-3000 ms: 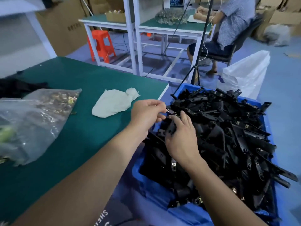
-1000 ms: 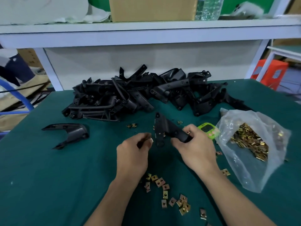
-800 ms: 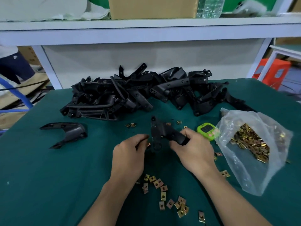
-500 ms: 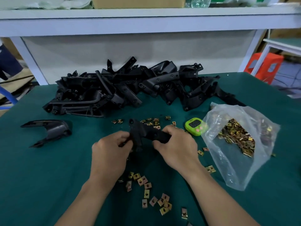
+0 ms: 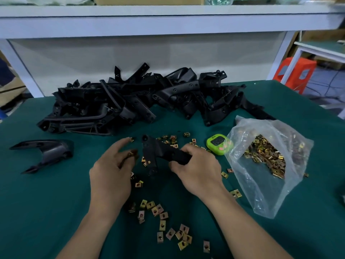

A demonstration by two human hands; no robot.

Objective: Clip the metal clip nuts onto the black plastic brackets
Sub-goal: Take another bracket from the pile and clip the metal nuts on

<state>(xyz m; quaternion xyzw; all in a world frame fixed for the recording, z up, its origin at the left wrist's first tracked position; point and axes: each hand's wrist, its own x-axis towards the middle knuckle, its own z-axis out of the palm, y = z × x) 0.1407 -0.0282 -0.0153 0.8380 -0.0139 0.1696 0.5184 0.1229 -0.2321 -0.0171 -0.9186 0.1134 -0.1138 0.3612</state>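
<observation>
My right hand (image 5: pixel 196 165) grips a black plastic bracket (image 5: pixel 158 150) by its right end, just above the green table (image 5: pixel 37 212). My left hand (image 5: pixel 112 171) is a short way left of the bracket, index finger stretched out. Its thumb and fingers pinch a brass clip nut (image 5: pixel 132 153). Loose clip nuts (image 5: pixel 162 214) lie scattered under and in front of my hands, and more lie behind the bracket (image 5: pixel 171 140). A large pile of black brackets (image 5: pixel 130 101) fills the back of the table.
A clear plastic bag of clip nuts (image 5: pixel 267 157) lies open at the right, with a green timer (image 5: pixel 218 143) beside it. A single black bracket (image 5: pixel 48 150) lies at the left. A white shelf (image 5: pixel 168 21) runs overhead at the back, and an orange stool (image 5: pixel 295 73) stands past the table's right edge.
Three seconds ago both hands were at a blue bin of brackets. Over the last second my left hand drew left, away from the bracket, while my right hand kept its grip.
</observation>
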